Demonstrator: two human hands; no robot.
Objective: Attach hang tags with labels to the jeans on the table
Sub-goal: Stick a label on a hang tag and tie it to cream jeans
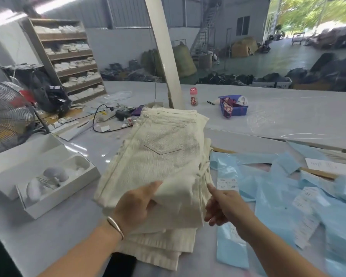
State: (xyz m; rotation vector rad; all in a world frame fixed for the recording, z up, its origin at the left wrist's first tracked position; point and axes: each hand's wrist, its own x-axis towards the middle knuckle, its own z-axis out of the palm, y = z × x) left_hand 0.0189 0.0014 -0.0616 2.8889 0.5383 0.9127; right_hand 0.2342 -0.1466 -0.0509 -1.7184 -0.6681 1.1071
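The left hand (137, 204) is gripping the near fold of the top cream jeans (162, 156), thumb on top. The right hand (224, 206) is pointing, index finger touching the stack's right edge on the bench (48, 236).

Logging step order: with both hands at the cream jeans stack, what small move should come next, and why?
Probably lift the top jeans clear: the left hand grips their near fold, the right hand fingers the stack's edge, and no tag shows on them yet.

Bare table (48, 232) lies left of the jeans stack (160, 166); blue bags (278, 196) seemingly crowd its right.
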